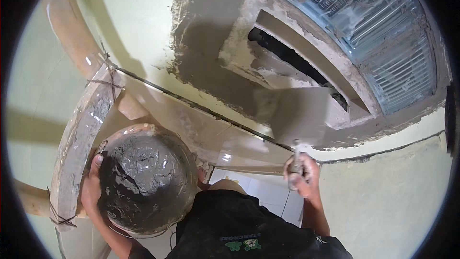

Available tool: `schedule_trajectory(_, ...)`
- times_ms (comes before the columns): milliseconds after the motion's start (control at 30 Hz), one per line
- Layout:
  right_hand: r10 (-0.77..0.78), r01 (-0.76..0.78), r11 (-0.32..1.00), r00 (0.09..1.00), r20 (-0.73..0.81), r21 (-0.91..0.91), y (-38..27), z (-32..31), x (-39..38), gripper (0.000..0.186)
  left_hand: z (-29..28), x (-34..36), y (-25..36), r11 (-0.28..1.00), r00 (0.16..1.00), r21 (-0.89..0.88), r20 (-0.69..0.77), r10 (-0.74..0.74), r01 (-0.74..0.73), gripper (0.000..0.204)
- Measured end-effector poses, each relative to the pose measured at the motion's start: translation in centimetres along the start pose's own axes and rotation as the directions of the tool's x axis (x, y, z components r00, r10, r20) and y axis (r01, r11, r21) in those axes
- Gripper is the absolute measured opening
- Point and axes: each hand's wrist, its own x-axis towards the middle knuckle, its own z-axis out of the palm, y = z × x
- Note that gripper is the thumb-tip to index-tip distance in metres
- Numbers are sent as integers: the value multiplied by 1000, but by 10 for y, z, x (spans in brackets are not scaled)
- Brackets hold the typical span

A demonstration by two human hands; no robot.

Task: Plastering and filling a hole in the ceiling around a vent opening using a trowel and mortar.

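My left hand [91, 187] is wrapped round the left side of a round bucket [132, 129], its thumb up by the rim. Wet grey mortar [143, 163] fills the bucket, with a dark hollow dug across its middle. To the right, my right hand [305, 175] is closed round the handle of a trowel [296, 151]. The trowel's broad blade, smeared by motion, lies against or close to the freshly coated grey wall [203, 52]. Just beyond it is a long slot-shaped opening [292, 60] with a rough plaster edge.
A louvred window [383, 33] under plastic film is at the upper right. Poles [74, 33] and a mortar-stained plank [79, 148], bound with wire or cord, stand at the left. A beige ledge [191, 124] crosses the middle; white floor tiles [263, 192] show below it.
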Motion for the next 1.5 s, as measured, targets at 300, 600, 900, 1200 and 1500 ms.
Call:
schedule_trajectory(300, -418, 118, 651, 881, -224, -750, -21, -48, 12, 30, -2, 0, -4, 998, 998, 6, -20, -63, 63, 50)
schedule_trajectory(600, -537, 171, 398, 840, -78, -901, -13, -32, 33, 39, -2, -4, 7, 995, 996, -41, -26, -90, 89, 49)
schedule_trajectory(900, -548, 161, 377, 833, -79, -912, 10, -13, 53, 36, -1, -2, 4, 1000, 1000, -2, -8, -26, 26, 48)
schedule_trajectory(1200, -550, 195, 365, 834, -42, -910, 18, -9, 61, 34, -2, -1, -3, 1000, 1000, -22, -29, -12, 12, 44)
schedule_trajectory(1500, -527, 196, 366, 849, -29, -910, 18, -8, 59, 37, -1, -3, -2, 999, 1000, -33, -20, -4, 4, 48)
